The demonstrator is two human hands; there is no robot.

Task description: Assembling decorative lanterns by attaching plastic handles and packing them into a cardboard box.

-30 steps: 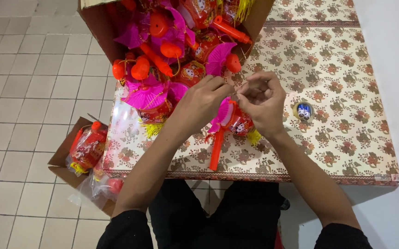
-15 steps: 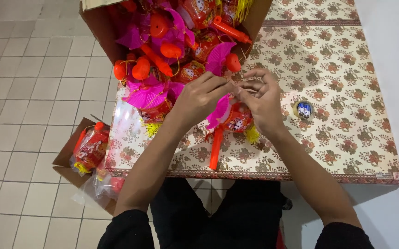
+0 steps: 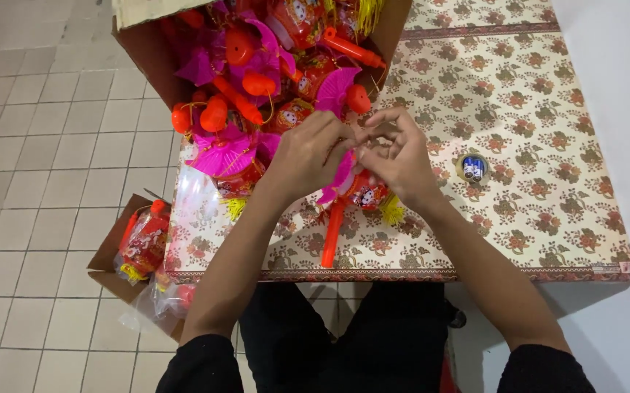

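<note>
The left hand [image 3: 306, 154] and the right hand [image 3: 396, 156] are brought together, fingers curled and pinched on the top of a red toy lantern [image 3: 359, 195] — what exactly is pinched cannot be told. The lantern is lain on the patterned tablecloth [image 3: 548, 145], its orange handle [image 3: 332, 234] pointed toward the table's near edge. Behind is set an open cardboard box [image 3: 147, 44] of like lanterns, and to the right — well apart — a small roll with batteries [image 3: 472, 168].

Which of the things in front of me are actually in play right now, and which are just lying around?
In play:
left hand
right hand
red lantern toy with orange handle, under both hands

Lying about:
big cardboard box of lantern toys
small roll of tape
patterned tablecloth
floor box with wrapped toys
</note>
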